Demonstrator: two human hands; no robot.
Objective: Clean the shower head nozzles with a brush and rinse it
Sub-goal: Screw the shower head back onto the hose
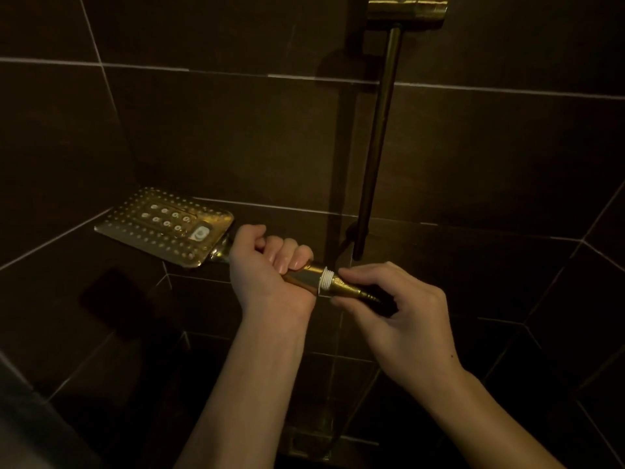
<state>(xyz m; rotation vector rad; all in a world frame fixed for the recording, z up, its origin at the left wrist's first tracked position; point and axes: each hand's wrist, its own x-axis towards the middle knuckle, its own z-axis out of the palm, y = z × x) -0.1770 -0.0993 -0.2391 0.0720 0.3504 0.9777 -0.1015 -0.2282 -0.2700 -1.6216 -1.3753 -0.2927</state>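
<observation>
A gold rectangular shower head (159, 228) points to the left, its nozzle face turned up toward me. My left hand (267, 265) grips its gold handle in a fist. At the handle's end a white threaded collar (326, 281) shows. My right hand (392, 313) pinches the gold hose connector (348, 287) just beyond that thread, thumb and fingers curled round it. The hose itself runs off into the dark below my right hand. No brush is in view.
A dark vertical slide rail (380, 130) with a gold bracket (407, 11) at its top stands on the dark tiled wall behind my hands. Gold fittings (306, 441) show dimly low down. A tiled ledge runs along the left corner.
</observation>
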